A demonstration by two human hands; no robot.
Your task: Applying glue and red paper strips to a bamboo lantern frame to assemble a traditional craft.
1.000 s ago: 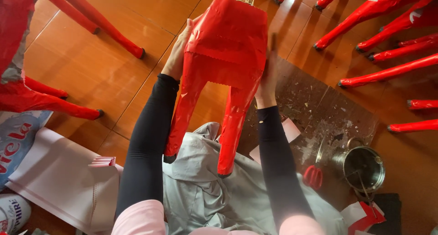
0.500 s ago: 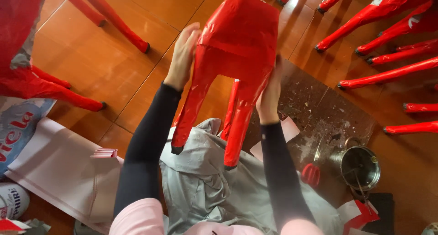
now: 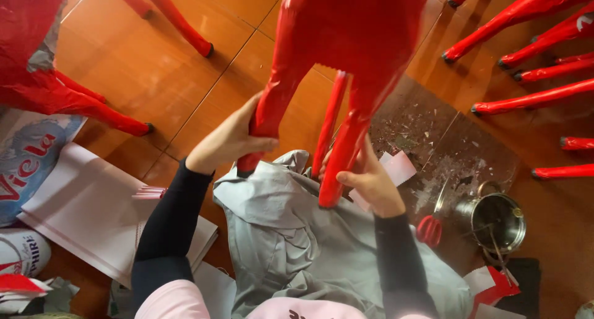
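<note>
A shiny red paper animal figure (image 3: 346, 40) with long legs stands upright over my lap, which is covered by a grey cloth (image 3: 297, 245). My left hand (image 3: 229, 139) is wrapped around its left leg (image 3: 269, 112) low down. My right hand (image 3: 368, 180) grips the right leg (image 3: 343, 152) close to its foot. A thinner red leg (image 3: 329, 121) hangs between the two. The figure's upper part runs out of the top of the view. Both my arms wear black sleeves.
Several more red figure legs (image 3: 526, 53) lie at the right, and another red figure (image 3: 55, 84) at the left. A metal pot (image 3: 498, 220) and red scissors (image 3: 429, 230) sit on a stained board (image 3: 458, 152). White paper sheets (image 3: 86, 214) lie on the wooden floor.
Both my hands slid down from the figure's body to its legs, and the figure now sits closer and higher in view.
</note>
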